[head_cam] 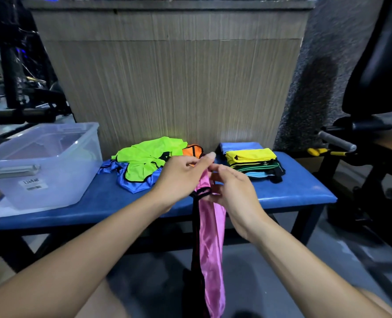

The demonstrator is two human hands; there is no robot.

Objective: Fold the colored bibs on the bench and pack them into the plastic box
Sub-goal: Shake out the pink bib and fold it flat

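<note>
Both hands, left [181,174] and right [230,188], pinch the pink bib [211,244] at its top, hanging before the surface [293,193]. Folding begins; next, probably spread it flat.

hands [183,177]: 2 | plastic box [52,180]: 1 | bench [293,193]: 1 | pink bib [211,244]: 1 | folded stack [254,165]: 1

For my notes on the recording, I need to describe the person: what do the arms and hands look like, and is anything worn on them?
Both forearms are bare up to the picture's edge: no sleeves show. The left hand and the right hand carry no gloves, and no rings, watch or bracelet are visible. The nails look short and unpainted. No markings show on either arm.
</note>
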